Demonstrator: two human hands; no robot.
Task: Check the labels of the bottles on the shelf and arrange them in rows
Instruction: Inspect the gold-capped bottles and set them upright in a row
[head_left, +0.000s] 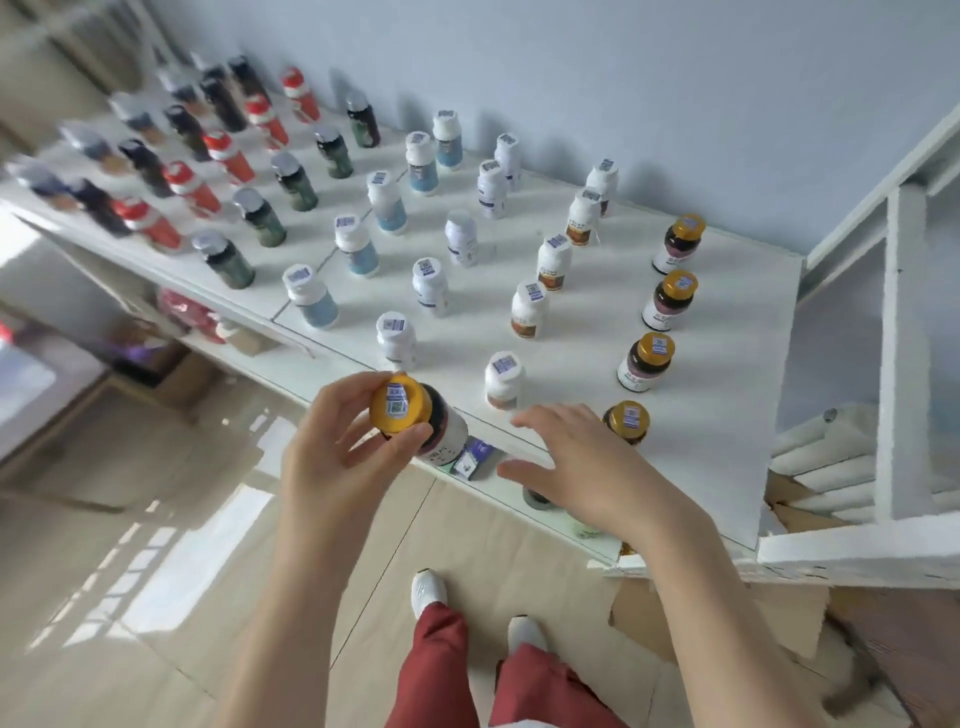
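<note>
Left hand (332, 457) grips yellow-capped bottle (423, 422), code sticker (397, 407) on top; right hand (587, 467) spread.

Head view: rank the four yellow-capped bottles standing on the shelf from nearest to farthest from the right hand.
1. Front bottle, just behind the right hand.
2. Second bottle, one place back in the same column.
3. Third bottle, further back.
4. Back bottle, closest to the wall.

Matt white shelf (701, 374), glossy yellow plastic cap (400, 404), paper sticker (397, 405), glossy floor tiles (156, 571)
</note>
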